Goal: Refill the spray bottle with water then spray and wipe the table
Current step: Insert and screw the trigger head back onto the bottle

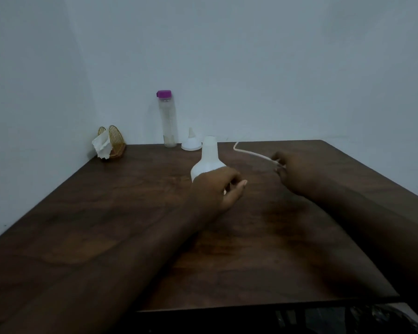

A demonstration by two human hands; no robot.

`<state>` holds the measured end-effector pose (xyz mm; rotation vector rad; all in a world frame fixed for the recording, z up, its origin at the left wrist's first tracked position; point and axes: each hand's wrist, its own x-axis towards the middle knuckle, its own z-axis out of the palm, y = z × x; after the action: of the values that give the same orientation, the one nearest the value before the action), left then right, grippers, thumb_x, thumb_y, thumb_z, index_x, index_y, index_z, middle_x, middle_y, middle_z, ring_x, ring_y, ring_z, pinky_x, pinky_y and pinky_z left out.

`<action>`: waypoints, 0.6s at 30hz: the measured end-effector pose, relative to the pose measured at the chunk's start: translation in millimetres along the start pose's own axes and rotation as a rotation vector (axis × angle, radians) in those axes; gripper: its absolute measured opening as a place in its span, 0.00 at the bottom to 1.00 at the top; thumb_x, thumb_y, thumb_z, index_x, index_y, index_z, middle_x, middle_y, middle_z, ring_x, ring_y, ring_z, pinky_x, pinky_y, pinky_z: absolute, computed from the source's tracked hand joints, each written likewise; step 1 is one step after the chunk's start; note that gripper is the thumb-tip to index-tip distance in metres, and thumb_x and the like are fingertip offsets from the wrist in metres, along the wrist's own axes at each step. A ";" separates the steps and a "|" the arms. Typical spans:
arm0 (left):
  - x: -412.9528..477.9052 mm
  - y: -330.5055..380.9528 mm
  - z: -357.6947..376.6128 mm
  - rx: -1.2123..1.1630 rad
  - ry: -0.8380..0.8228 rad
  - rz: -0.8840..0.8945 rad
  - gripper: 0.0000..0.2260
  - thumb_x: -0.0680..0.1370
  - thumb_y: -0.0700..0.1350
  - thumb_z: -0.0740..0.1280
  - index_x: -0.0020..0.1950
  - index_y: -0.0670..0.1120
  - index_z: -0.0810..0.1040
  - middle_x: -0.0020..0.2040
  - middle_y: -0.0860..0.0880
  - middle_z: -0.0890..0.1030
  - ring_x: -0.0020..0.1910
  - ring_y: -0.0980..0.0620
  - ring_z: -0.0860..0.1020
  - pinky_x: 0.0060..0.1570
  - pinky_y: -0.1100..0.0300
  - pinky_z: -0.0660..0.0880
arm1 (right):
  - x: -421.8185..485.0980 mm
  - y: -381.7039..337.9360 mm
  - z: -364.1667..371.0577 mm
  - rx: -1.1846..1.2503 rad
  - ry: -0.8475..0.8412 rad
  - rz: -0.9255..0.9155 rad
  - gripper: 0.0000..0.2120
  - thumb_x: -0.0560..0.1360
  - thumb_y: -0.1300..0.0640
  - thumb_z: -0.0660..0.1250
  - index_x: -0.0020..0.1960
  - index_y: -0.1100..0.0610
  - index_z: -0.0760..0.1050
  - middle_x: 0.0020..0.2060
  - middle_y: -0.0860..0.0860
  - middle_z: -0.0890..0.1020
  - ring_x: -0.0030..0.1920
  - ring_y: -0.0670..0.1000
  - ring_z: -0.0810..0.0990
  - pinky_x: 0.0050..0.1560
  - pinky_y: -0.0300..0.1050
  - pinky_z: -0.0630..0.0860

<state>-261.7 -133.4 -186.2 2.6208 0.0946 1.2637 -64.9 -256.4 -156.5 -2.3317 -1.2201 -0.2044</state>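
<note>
View from a person's own head, looking down on a dark wood-grain tabletop (130, 213). The left hand (215, 189) holds a white spray bottle (209, 157) upright on the wood, fingers (233, 175) curled round its lower body. The bottle's neck is open, with no sprayer top on it.

To the right of the bottle, the right hand (292, 174) pinches the near end of a thin white dip tube (251, 154). Whether a sprayer head sits in that palm is hidden.

Just behind the bottle and to its left, a white funnel (191, 143) rests spout up. Further behind and left stands a tall clear water bottle (168, 121) with a purple cap (164, 93). Far to the bottle's left, a gold napkin holder (115, 138) holds a tissue (101, 145).

The refill looks about to begin. The tube is best laid well apart from the bottle and the funnel seated spout down in the neck. Pour slowly, with the left hand steadying the light bottle.

The wood looks smooth, and plain pale walls (251, 56) meet in a dim corner.
</note>
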 end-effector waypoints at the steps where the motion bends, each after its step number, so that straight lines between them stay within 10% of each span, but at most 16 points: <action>1: 5.6 -1.4 -1.4 -0.016 0.038 0.011 0.06 0.78 0.49 0.68 0.46 0.46 0.80 0.41 0.53 0.80 0.39 0.59 0.76 0.37 0.66 0.72 | -2.1 -3.4 -10.8 -0.009 0.023 -0.013 0.08 0.79 0.57 0.63 0.58 0.52 0.76 0.51 0.50 0.82 0.49 0.53 0.78 0.44 0.43 0.68; 7: 42.3 -23.9 -31.6 -0.074 0.262 -0.154 0.17 0.74 0.41 0.71 0.62 0.44 0.75 0.57 0.50 0.76 0.53 0.54 0.75 0.49 0.58 0.76 | -4.4 -14.5 -60.1 0.236 0.110 -0.063 0.04 0.74 0.60 0.68 0.45 0.52 0.79 0.42 0.47 0.83 0.39 0.44 0.78 0.37 0.40 0.71; 18: 56.9 -53.3 -51.7 -0.107 0.004 -0.451 0.28 0.75 0.46 0.72 0.73 0.45 0.67 0.69 0.47 0.74 0.66 0.50 0.73 0.65 0.52 0.72 | -3.5 -17.7 -84.9 0.499 0.047 -0.116 0.07 0.79 0.56 0.68 0.45 0.59 0.80 0.37 0.56 0.85 0.29 0.45 0.80 0.33 0.38 0.77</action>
<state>-264.1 -63.5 -124.1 2.3250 0.5664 1.0787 -73.2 -292.3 -77.9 -1.8204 -1.2198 0.0093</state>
